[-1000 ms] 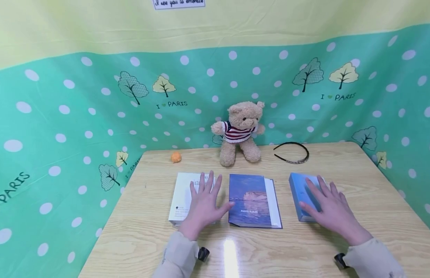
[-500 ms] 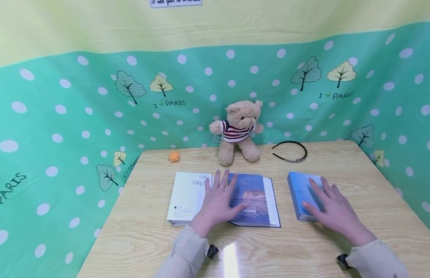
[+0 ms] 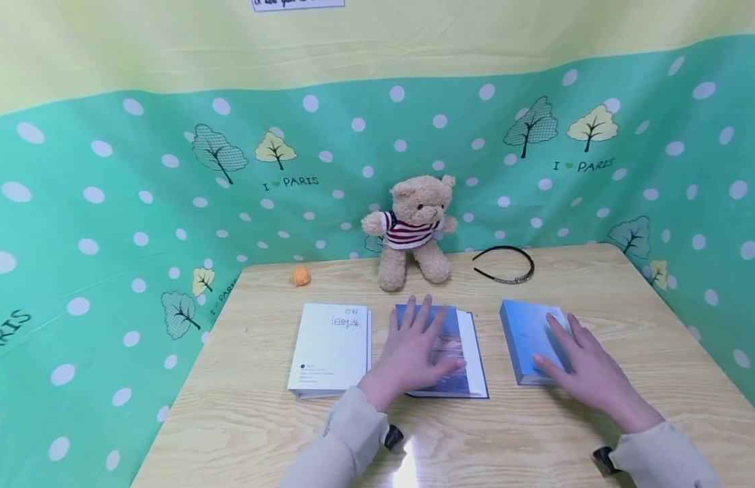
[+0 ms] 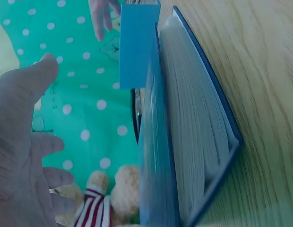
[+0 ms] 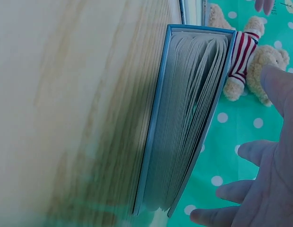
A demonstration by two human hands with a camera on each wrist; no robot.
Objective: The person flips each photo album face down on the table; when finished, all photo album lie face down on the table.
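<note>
Fingers spread, my left hand (image 3: 413,354) hovers over the dark blue photo album (image 3: 475,352) in the middle of the table. In the left wrist view a gap shows between the palm and the album's cover, and its page edges (image 4: 189,109) face the camera. My right hand (image 3: 587,369) is held over the light blue book-shaped album (image 3: 526,339) on the right, fingers apart and holding nothing. The right wrist view shows that album's thick pages (image 5: 189,113) between its covers, with the hand off to the side. A white album (image 3: 329,349) with handwritten-style lettering lies at the left.
Behind the albums a teddy bear (image 3: 414,230) in a striped shirt sits against the green dotted cloth (image 3: 329,203). A small orange ball (image 3: 301,276) lies at the back left of the wooden table (image 3: 231,420). A black headband (image 3: 505,280) is at the back right.
My left hand has moved right, from over the white album to over the dark blue photo album. The right hand stays over the light blue album. The head view has shifted slightly.
</note>
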